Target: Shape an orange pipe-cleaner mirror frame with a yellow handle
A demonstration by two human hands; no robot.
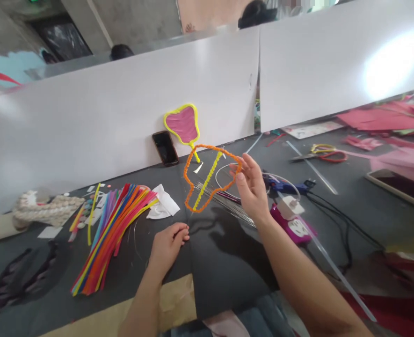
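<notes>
My right hand [251, 189] grips the right edge of a fan-shaped frame of twisted orange pipe cleaner [186, 175], held upright above the table. A yellow beaded-looking strip [208, 181] runs slantwise across the inside of the frame. My left hand [170, 243] rests on the dark table below and left of the frame, fingers curled in, with nothing visible in them. Behind the frame, a finished-looking fan [182, 122] with a yellow rim and pink fabric leans against the white board beside a phone [165, 148].
Coloured pipe cleaners [115, 238] lie at left by a white cloth [163, 203]. Thin metal wires [231, 208] lie behind the frame. To the right are a glue gun [287, 186], a purple power strip [294, 228], scissors [321, 153] and pink fabric [385, 119]. A white board [122, 107] stands behind.
</notes>
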